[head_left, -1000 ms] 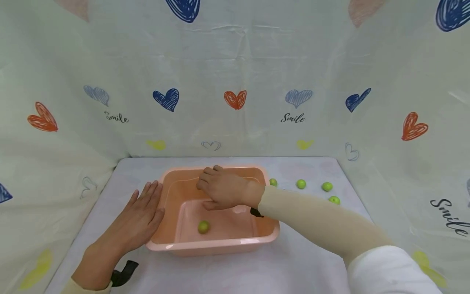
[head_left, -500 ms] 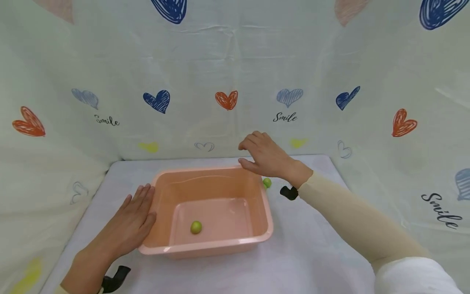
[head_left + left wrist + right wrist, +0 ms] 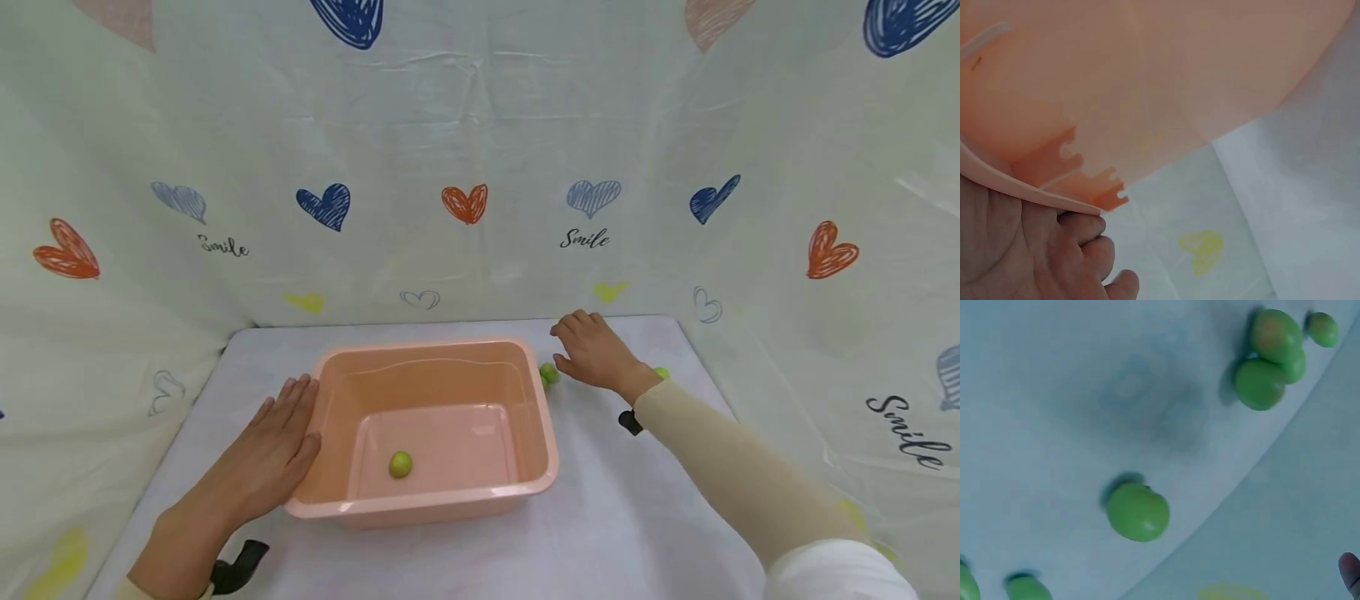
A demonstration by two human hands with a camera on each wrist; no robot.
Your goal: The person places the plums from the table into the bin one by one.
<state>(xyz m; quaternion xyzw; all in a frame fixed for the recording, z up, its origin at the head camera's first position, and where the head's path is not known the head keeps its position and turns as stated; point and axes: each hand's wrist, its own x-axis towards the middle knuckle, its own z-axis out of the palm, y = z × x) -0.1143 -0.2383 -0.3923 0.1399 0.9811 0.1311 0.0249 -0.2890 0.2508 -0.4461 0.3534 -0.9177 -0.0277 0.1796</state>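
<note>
A pink plastic basin point(image 3: 442, 504) stands on the white-covered table, with one small round green fruit point(image 3: 401, 464) on its floor. My left hand point(image 3: 262, 450) rests along the basin's left rim, fingers nearly straight; the left wrist view has the palm point(image 3: 1029, 250) against the rim's outer side. Beyond the basin's right side, my right hand point(image 3: 596, 354) hovers over the table with loosely bent fingers and holds nothing. Close by its thumb, green fruits point(image 3: 549, 372) lie beside the basin wall. Another green fruit point(image 3: 662, 373) is partly hidden behind the right wrist.
Several more green fruits point(image 3: 1138, 512) lie spread over the table in the right wrist view, with a touching cluster point(image 3: 1260, 384) at upper right. A light curtain point(image 3: 525, 125) printed with hearts hangs behind the table's back edge.
My right hand has moved from over the basin, across its back right corner, to the table on the right, and is lower now. The left hand stays at the rim.
</note>
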